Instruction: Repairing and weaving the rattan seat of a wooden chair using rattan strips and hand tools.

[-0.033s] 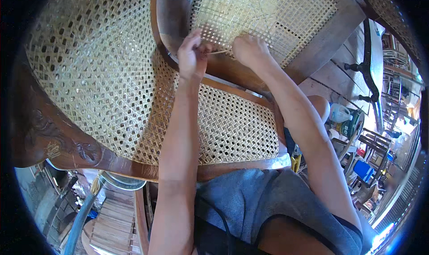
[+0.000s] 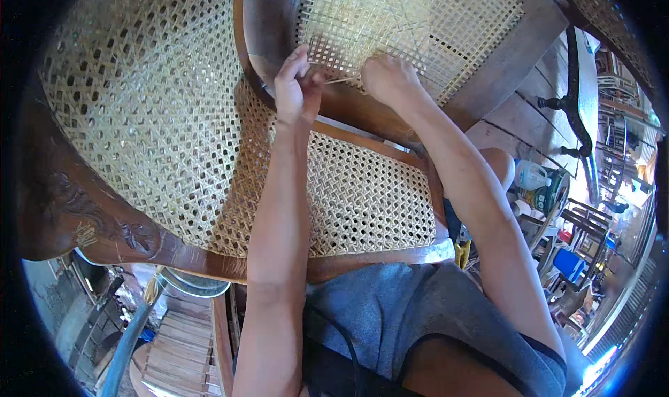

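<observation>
A thin strand (image 2: 340,81) stretches, nearly straight, between the two hands at the upper middle of the frame, along the lower edge of a part-woven panel (image 2: 376,21). The left hand (image 2: 296,90) is at the strand's left end, some fingers raised and others curled; they are blurred, so I cannot tell whether they are clamped on it. The right hand (image 2: 389,78) is balled against the panel's edge, knuckles up — its fingertips are hidden, so what it grips cannot be told.

The likeliest trouble is a snapped or split strand: a sharp tug, or a pull at a slant over the wooden rim (image 2: 502,63), could do it. Slack could bring a kink or twist instead. The right fist covers the spot where the strand meets the weave, so a wrong opening could go unnoticed. Uneven tension might also drag neighbouring rows askew — the dark slots (image 2: 449,47) right of the fist suggest rows spaced loosely enough to shift.
</observation>
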### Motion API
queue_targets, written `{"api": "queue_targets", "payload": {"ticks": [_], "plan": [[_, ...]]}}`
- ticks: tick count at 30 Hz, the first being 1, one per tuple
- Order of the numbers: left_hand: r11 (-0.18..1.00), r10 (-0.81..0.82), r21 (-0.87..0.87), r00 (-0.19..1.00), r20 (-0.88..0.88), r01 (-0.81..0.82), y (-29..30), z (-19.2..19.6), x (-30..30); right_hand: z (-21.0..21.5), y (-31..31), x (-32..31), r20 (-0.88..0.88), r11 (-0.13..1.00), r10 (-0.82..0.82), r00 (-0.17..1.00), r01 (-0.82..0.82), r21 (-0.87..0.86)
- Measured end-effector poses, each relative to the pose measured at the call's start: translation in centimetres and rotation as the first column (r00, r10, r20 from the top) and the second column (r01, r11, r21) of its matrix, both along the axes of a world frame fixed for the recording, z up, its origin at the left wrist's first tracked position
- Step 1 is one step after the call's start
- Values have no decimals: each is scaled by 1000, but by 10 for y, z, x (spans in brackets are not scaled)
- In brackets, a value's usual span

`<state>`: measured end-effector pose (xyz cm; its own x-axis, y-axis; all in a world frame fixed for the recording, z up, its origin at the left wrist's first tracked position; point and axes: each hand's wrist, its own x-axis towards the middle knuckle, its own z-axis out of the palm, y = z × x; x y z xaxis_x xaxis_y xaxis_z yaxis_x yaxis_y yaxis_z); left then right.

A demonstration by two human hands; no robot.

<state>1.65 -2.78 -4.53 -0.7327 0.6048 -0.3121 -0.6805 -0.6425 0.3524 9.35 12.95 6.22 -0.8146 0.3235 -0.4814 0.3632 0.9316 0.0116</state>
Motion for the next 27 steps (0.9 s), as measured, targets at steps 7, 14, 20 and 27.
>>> {"api": "queue_targets", "payload": {"ticks": [7,14,20,27], "plan": [[468,-608,-760,460,-647,-450,30,38,38,59,37,46,-10,998,-20,1000,20,66],[769,-489,-638,665,-565,23,63,46,49,58,40,62,-291,999,41,956,-47,-15],[832,-328,-554,776,-539,-33,47,29,38,26,32,33,-196,991,-59,979,33,-133],[693,-358,-664,666,-655,-280,47,6,38,2,20,29,-108,971,-171,979,150,-185]]}}
